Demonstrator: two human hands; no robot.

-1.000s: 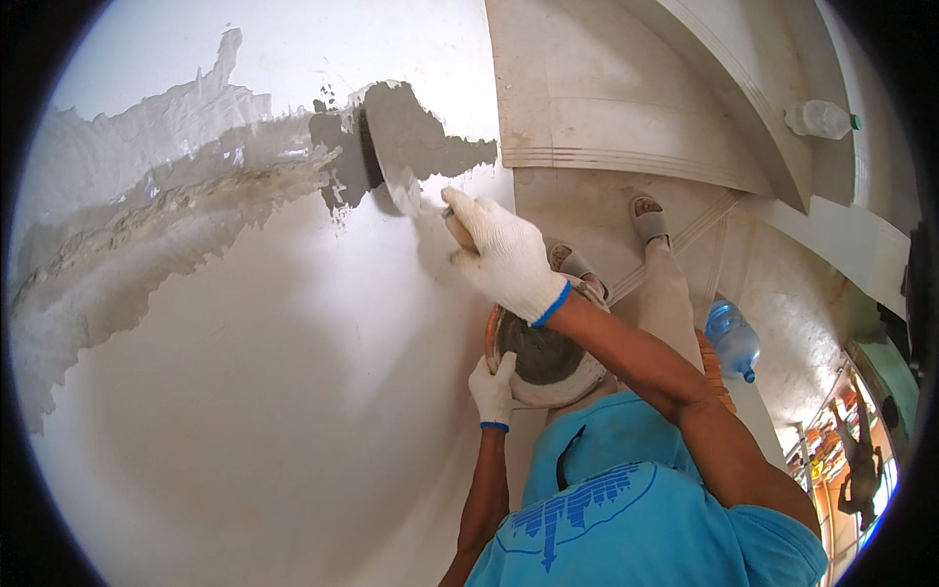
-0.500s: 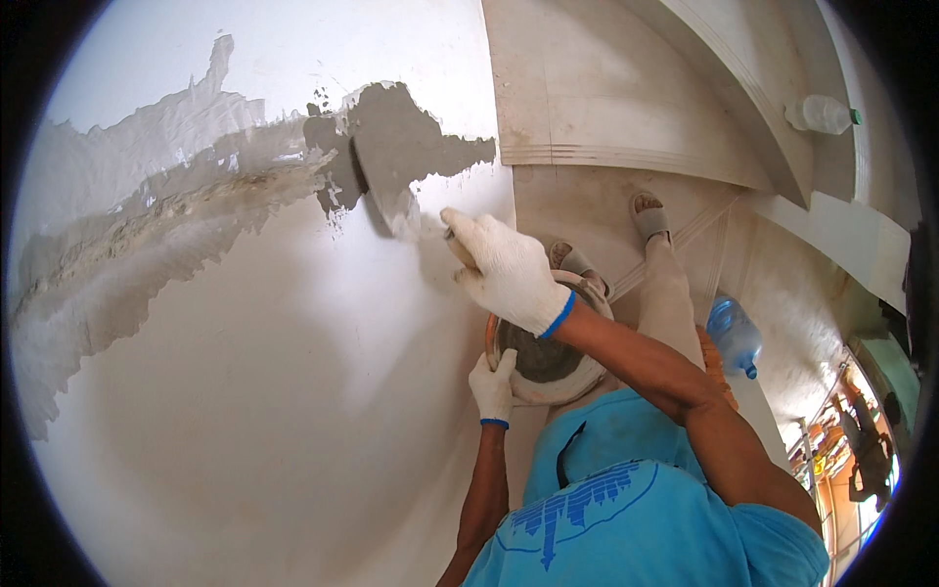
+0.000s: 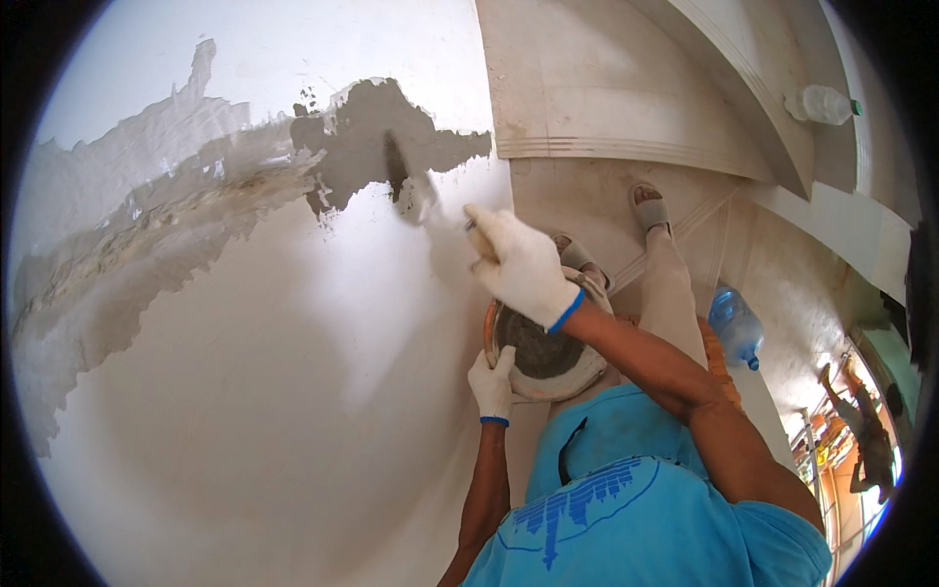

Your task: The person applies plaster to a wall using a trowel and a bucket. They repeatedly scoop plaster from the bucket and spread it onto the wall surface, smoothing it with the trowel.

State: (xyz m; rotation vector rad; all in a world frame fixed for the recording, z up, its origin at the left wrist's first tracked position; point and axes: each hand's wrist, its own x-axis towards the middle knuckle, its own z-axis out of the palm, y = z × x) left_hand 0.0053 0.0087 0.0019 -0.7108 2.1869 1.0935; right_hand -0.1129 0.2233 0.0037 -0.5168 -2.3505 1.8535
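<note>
The left hand [image 3: 491,384] is clamped on a tub [image 3: 567,388], the right hand [image 3: 528,269] on a trowel [image 3: 421,201] swept rightward, seemingly smoothing mortar [image 3: 357,137].

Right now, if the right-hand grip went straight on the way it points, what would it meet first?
Likely the dark grey plaster on the wall, with the trowel leading; depth is unclear, so they may already be touching.
</note>
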